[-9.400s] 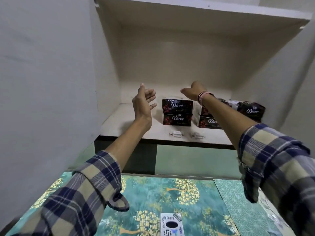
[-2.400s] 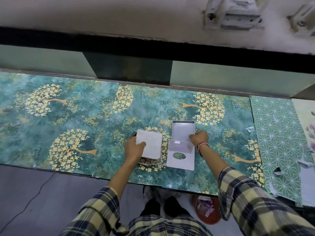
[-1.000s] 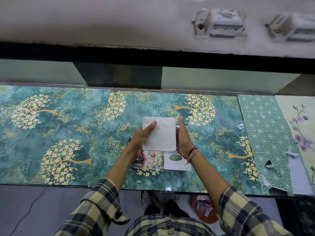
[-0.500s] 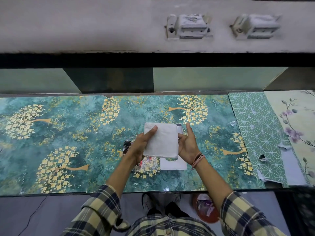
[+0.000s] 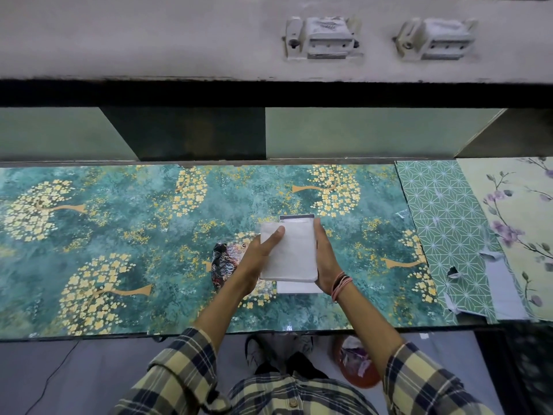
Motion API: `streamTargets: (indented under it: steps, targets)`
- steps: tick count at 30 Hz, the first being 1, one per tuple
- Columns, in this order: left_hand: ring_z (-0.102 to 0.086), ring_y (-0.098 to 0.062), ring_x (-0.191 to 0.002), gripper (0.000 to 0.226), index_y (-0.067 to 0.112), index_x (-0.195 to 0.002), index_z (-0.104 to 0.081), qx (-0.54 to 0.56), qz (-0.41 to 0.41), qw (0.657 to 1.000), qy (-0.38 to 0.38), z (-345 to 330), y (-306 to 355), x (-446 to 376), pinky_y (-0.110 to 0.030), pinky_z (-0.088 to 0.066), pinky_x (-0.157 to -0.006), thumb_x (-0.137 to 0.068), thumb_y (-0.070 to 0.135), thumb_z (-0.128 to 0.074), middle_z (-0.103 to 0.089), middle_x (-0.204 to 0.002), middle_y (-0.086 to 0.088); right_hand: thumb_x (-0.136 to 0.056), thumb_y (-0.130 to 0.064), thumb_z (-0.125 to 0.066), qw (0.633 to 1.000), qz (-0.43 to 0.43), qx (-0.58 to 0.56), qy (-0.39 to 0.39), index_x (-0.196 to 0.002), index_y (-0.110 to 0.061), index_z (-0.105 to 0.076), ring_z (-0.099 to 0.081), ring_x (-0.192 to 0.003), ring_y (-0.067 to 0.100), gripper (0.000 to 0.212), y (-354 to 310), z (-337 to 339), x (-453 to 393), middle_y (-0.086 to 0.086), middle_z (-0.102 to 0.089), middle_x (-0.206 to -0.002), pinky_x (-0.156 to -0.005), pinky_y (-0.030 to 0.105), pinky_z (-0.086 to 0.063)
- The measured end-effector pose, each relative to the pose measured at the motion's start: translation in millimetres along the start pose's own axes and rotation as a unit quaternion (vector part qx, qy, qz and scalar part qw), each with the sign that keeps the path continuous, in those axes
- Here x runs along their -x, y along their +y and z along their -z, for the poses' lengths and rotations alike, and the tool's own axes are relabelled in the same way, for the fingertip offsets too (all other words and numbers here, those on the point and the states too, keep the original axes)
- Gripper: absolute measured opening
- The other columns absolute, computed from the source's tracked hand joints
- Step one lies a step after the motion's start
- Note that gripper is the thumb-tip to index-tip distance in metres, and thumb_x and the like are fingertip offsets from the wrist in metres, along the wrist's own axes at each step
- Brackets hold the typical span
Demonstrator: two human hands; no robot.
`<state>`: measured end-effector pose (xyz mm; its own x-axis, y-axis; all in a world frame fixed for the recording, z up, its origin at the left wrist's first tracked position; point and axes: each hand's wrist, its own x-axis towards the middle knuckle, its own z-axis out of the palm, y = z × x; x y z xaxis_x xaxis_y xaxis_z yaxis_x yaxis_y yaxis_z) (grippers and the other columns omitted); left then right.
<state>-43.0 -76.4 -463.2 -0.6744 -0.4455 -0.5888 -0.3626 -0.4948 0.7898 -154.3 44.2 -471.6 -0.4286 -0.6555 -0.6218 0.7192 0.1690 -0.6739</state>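
A white rectangular packet (image 5: 291,253) is held between both hands just above the green patterned counter (image 5: 125,235). My left hand (image 5: 257,259) grips its left edge, thumb on top. My right hand (image 5: 324,259) cups its right edge. Under the packet lies an open white box (image 5: 299,287); only its far rim and near flap show. A crumpled dark wrapper (image 5: 223,259) lies on the counter to the left of my left hand.
Two white latch fittings (image 5: 323,37) (image 5: 434,38) sit on the grey shelf above. Green star-pattern sheets and a floral sheet (image 5: 443,235) cover the counter's right end. An orange bin (image 5: 356,366) stands on the floor by my feet.
Both hands have lowered the white packet over the open box, so it now covers most of it. The view has shifted slightly.
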Motion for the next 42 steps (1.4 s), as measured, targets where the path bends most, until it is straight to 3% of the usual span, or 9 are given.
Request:
streamTargets:
  steps: [4, 7, 11, 15, 20, 24, 29, 37, 42]
  targets:
    - [-0.076, -0.024, -0.106, 0.049, 0.020, -0.126, -0.069, -0.026, -0.014, 0.999, -0.018, -4, -2, 3, -0.040, -0.061, -0.092, -0.093, 0.055, -0.067, -0.080, -0.115, -0.002, -0.095, -0.075, -0.032, 1.000, 0.010, 0.011, -0.016, -0.140, -0.020, -0.062, -0.063, -0.124, 0.042, 0.077, 3, 8, 0, 0.017, -0.068, -0.135, -0.106, 0.061, -0.049]
    - [-0.076, -0.022, -0.107, 0.046, 0.022, -0.127, -0.068, -0.052, -0.018, 0.998, -0.044, -7, -6, 4, -0.040, -0.060, -0.095, -0.094, 0.054, -0.066, -0.079, -0.117, -0.001, -0.092, -0.071, -0.051, 0.998, 0.007, 0.056, 0.007, -0.132, -0.021, -0.069, -0.068, -0.117, 0.040, 0.067, 6, 11, 4, 0.016, -0.073, -0.126, -0.102, 0.057, -0.053]
    - [-0.077, -0.025, -0.102, 0.035, 0.017, -0.120, -0.072, -0.028, 0.023, 0.998, -0.042, -5, -13, 2, -0.040, -0.061, -0.090, -0.096, 0.042, -0.069, -0.081, -0.113, -0.005, -0.090, -0.042, -0.073, 0.994, 0.025, 0.088, 0.067, -0.123, -0.011, -0.072, -0.072, -0.107, 0.040, 0.045, 15, 27, 8, 0.018, -0.076, -0.117, -0.094, 0.053, -0.059]
    - [-0.074, -0.028, -0.095, 0.017, 0.003, -0.102, -0.072, -0.065, 0.074, 0.995, 0.002, 2, -27, -9, -0.041, -0.058, -0.082, -0.095, 0.019, -0.071, -0.077, -0.117, -0.017, -0.090, -0.022, -0.075, 0.990, 0.012, 0.109, 0.094, -0.123, -0.004, -0.068, -0.073, -0.106, 0.037, 0.038, 19, 48, 10, 0.018, -0.074, -0.121, -0.089, 0.048, -0.061]
    - [-0.074, -0.030, -0.095, 0.013, -0.002, -0.097, -0.071, -0.124, 0.077, 0.989, 0.009, -3, -38, -13, -0.034, -0.059, -0.070, -0.094, 0.010, -0.070, -0.076, -0.111, -0.019, -0.091, -0.028, -0.075, 0.961, 0.022, 0.248, 0.121, -0.121, -0.004, -0.069, -0.073, -0.102, 0.033, 0.039, 22, 55, 10, 0.017, -0.074, -0.119, -0.088, 0.047, -0.061]
    - [-0.074, -0.038, -0.102, 0.029, -0.010, -0.100, -0.069, -0.158, 0.070, 0.984, 0.040, -5, -45, -16, -0.054, -0.062, -0.087, -0.088, 0.017, -0.073, -0.076, -0.107, -0.020, -0.087, -0.044, -0.072, 0.922, 0.036, 0.359, 0.137, -0.114, -0.010, -0.071, -0.072, -0.102, 0.033, 0.044, 29, 55, 1, 0.014, -0.074, -0.114, -0.090, 0.053, -0.060]
    - [-0.074, -0.040, -0.095, 0.044, -0.009, -0.094, -0.070, -0.206, 0.052, 0.975, 0.063, 0, -53, -21, -0.062, -0.060, -0.086, -0.074, 0.030, -0.072, -0.076, -0.099, -0.021, -0.070, -0.068, -0.059, 0.904, 0.039, 0.401, 0.143, -0.102, -0.025, -0.067, -0.063, -0.110, 0.036, 0.054, 53, 72, -25, 0.014, -0.069, -0.111, -0.091, 0.054, -0.057]
    - [-0.074, -0.033, -0.094, 0.019, 0.001, -0.098, -0.075, -0.219, 0.061, 0.970, 0.083, -5, -47, -16, -0.057, -0.062, -0.085, -0.088, 0.016, -0.074, -0.077, -0.102, -0.014, -0.071, -0.066, -0.062, 0.891, 0.035, 0.422, 0.163, -0.109, -0.016, -0.068, -0.063, -0.109, 0.036, 0.063, 50, 68, -27, 0.013, -0.069, -0.111, -0.089, 0.051, -0.057]
    - [-0.073, -0.035, -0.100, 0.022, -0.002, -0.105, -0.074, -0.209, 0.075, 0.972, 0.081, -4, -49, -16, -0.055, -0.062, -0.086, -0.091, 0.015, -0.072, -0.076, -0.110, -0.016, -0.092, -0.041, -0.070, 0.874, 0.021, 0.451, 0.179, -0.132, -0.004, -0.049, -0.051, -0.123, 0.034, 0.058, 33, 48, -8, 0.018, -0.051, -0.131, -0.099, 0.045, -0.049]
